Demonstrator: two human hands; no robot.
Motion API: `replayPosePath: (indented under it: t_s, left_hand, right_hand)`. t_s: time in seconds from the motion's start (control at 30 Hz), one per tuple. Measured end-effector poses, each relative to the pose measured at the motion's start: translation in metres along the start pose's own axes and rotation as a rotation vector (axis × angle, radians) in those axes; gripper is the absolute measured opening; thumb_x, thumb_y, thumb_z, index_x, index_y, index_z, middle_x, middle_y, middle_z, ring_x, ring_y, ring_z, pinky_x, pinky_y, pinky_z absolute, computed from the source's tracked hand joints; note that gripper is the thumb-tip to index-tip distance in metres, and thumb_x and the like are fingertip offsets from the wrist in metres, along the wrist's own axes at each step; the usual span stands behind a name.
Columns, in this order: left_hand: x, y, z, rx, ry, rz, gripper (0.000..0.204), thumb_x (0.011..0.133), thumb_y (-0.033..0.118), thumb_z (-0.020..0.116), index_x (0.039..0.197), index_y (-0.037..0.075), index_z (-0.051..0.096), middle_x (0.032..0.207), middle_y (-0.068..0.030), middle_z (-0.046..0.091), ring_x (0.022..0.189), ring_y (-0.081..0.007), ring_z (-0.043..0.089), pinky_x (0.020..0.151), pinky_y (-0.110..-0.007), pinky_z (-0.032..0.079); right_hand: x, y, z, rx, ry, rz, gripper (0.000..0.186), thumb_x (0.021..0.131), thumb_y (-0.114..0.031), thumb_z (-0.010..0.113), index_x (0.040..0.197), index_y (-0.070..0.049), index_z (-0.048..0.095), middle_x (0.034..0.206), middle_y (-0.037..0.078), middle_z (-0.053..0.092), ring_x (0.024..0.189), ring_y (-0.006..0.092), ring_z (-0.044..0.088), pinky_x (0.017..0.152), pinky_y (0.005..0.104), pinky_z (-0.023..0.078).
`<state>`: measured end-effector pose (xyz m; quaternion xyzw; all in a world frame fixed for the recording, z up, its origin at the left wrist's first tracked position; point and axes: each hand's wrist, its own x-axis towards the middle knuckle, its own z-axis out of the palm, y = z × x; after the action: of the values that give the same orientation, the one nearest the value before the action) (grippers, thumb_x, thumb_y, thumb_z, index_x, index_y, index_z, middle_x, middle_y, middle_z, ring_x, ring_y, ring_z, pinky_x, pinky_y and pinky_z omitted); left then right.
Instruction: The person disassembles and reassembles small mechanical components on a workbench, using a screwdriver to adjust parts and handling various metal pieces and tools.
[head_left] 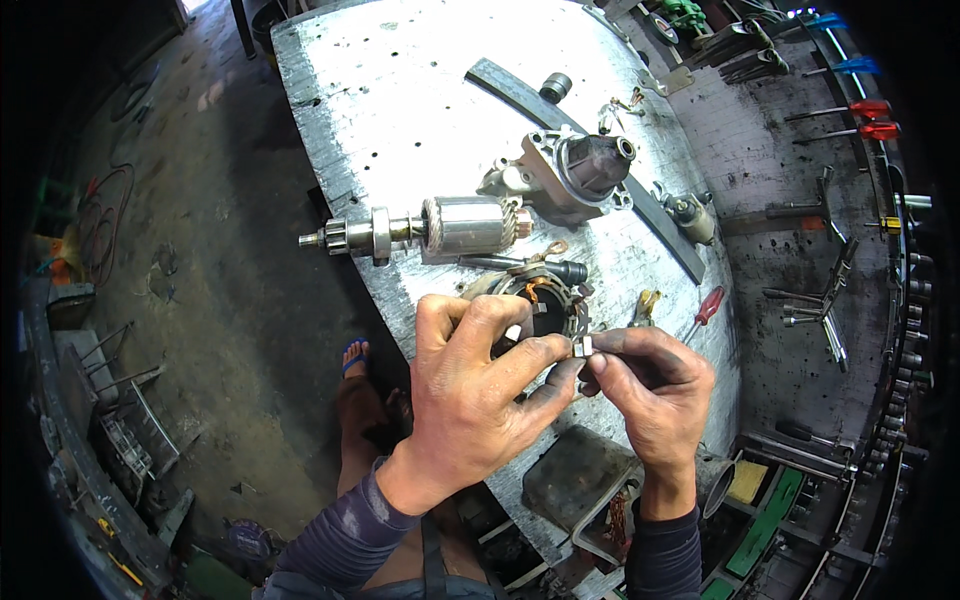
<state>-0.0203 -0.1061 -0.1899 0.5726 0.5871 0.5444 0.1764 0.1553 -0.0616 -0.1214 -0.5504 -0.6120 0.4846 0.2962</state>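
My left hand (465, 375) and my right hand (655, 390) meet low over the bench, fingertips almost touching. Between them, a small shiny rectangular block (583, 347) is pinched by thumbs and index fingers. A second small pale block (513, 333) shows between the bent fingers of my left hand. Just beyond lies a round brush holder (545, 295) with a dark opening and copper leads, partly covered by my left hand. Past it, a motor armature (470, 224) with a pinion gear lies on its side, left of a cast motor housing (590, 165).
The metal bench (380, 80) also carries a long flat bar (665, 228), a black socket (555, 87), a cylindrical solenoid (690, 217) and a red-handled screwdriver (707, 308). Near my right forearm stands a grey metal casing (578, 475). Tools hang along the right-hand panel.
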Motion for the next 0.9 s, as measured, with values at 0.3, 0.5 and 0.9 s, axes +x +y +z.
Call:
replayPosePath:
  t_s: [0.3,0.5,0.9]
  left_hand:
    - [-0.0025,-0.0016,0.0013,0.014,0.017,0.033,0.028,0.071,0.018,0.092,0.097,0.016,0.081,0.111,-0.0027,0.064,0.097,-0.0260,0.050,0.085,-0.037,0.044]
    - [-0.0049,-0.0015,0.0027,0.019,0.021,0.023,0.030,0.067,0.015,0.094,0.095,0.019,0.083,0.106,-0.0005,0.061,0.101,-0.0251,0.047,0.086,-0.036,0.042]
    - [-0.0065,-0.0031,0.0033,0.001,0.032,0.041,0.030,0.071,0.020,0.092,0.099,0.016,0.082,0.112,-0.0020,0.063,0.098,-0.0259,0.049,0.086,-0.037,0.043]
  right_hand:
    - [0.0002,-0.0013,0.0010,0.000,0.002,-0.035,0.017,0.092,0.008,0.076,0.109,0.007,0.076,0.100,0.010,0.077,0.084,0.0112,0.073,0.074,0.0232,0.061]
    - [0.0000,-0.0032,0.0017,-0.025,0.009,-0.044,0.017,0.092,0.009,0.076,0.108,0.007,0.076,0.099,0.010,0.076,0.085,0.0114,0.073,0.075,0.0233,0.061]
    - [0.0001,-0.0025,-0.0001,-0.035,-0.009,-0.053,0.018,0.090,0.011,0.075,0.108,0.007,0.076,0.104,0.012,0.076,0.092,0.0146,0.074,0.083,0.0268,0.062]
